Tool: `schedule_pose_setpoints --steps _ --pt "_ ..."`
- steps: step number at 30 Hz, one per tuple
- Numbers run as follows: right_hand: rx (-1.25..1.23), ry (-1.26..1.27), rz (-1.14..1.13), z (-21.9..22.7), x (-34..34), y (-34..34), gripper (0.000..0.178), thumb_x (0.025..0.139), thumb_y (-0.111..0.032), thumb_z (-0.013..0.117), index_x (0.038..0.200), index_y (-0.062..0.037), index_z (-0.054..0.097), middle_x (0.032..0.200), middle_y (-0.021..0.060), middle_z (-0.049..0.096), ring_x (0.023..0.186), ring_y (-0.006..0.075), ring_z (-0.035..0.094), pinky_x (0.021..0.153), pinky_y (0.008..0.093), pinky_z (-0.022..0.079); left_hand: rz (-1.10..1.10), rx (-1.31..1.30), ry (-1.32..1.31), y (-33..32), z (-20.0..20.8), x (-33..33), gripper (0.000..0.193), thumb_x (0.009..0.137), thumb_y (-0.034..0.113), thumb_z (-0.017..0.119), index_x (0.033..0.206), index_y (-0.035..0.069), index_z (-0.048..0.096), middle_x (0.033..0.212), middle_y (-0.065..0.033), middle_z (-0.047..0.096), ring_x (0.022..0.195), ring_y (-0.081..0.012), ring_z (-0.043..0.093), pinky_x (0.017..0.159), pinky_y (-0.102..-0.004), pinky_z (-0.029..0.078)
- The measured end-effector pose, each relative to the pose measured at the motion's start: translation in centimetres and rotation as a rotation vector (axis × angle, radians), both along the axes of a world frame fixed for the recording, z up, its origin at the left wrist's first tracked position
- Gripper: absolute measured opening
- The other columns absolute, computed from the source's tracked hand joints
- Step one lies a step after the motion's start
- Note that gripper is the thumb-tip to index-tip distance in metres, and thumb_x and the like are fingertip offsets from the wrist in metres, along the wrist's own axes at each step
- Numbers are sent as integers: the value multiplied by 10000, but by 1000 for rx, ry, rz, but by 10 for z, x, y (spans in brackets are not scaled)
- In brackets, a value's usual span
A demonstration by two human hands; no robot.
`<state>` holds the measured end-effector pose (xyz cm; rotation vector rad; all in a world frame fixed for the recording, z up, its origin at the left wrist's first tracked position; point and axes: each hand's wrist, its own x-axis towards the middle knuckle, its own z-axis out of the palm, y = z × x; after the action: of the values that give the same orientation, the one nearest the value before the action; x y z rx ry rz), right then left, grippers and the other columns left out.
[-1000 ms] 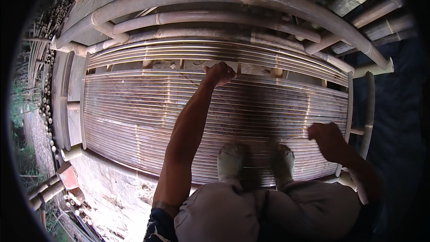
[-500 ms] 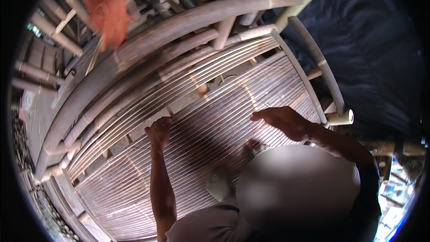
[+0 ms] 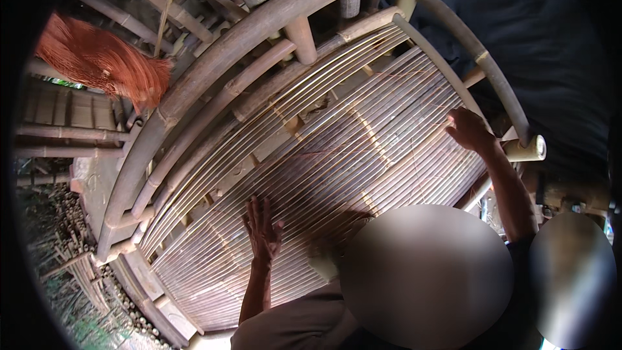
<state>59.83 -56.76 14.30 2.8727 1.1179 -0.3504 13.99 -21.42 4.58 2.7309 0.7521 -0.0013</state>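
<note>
Nearest the camera, the left hand point(image 3: 262, 230) is laid flat with fingers spread on the slatted seat point(image 3: 337, 175) of a bamboo frame; nothing is gripped by it, only pressed. The seat is made of many thin split-bamboo slats laid side by side, running from the lower left to the upper right of the view, and it fills the middle of the picture directly beneath the person.

Farther right, the right hand point(image 3: 470, 131) rests at the seat's far edge, fingers loosely curled over the slat ends just beside a thick curved side rail point(image 3: 483, 68); whether a slat or a thin strand is pinched there cannot be told.

The slats are judged light, springy and stiff along their length but easily bent or split across it, with edges likely sharp. They would best be handled by flat palm pressure or taken near a crosspiece, where support lies underneath.

Beyond the seat, heavy round bamboo poles point(image 3: 214, 68) arc as a backrest; these look rigid and would bear a firm grip. Farthest, at upper left, a bundle of reddish fibre point(image 3: 97, 61) hangs, soft and loose.
</note>
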Motion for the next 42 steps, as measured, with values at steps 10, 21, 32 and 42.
schedule_pose_setpoints --steps 10,21,32,42 --pt "575 378 639 -62 -148 238 215 823 -155 671 1007 -55 620 923 103 635 902 301 627 834 438 470 -21 -90 521 32 184 -90 627 722 33 642 1327 163 536 1098 -69 662 1100 -248 598 1037 -578 335" --pt "446 529 896 -75 -281 293 232 846 -191 681 1015 -38 637 963 128 649 855 318 660 796 469 508 172 -20 730 67 254 -86 408 942 252 593 1334 160 532 1231 -84 635 1175 -234 578 1043 -482 362" --pt "269 221 904 -83 -372 374 284 904 -305 607 976 -32 631 912 131 642 920 293 649 773 472 495 27 100 207 164 59 -115 444 868 203 675 1290 131 558 1239 -110 620 1159 -287 578 1005 -428 432" --pt "204 212 747 -100 -403 376 206 939 -232 548 920 -31 588 841 135 617 740 319 644 647 456 522 318 -543 43 245 -34 -119 316 953 371 608 1069 95 708 1082 -136 700 1000 -269 670 894 -401 512"
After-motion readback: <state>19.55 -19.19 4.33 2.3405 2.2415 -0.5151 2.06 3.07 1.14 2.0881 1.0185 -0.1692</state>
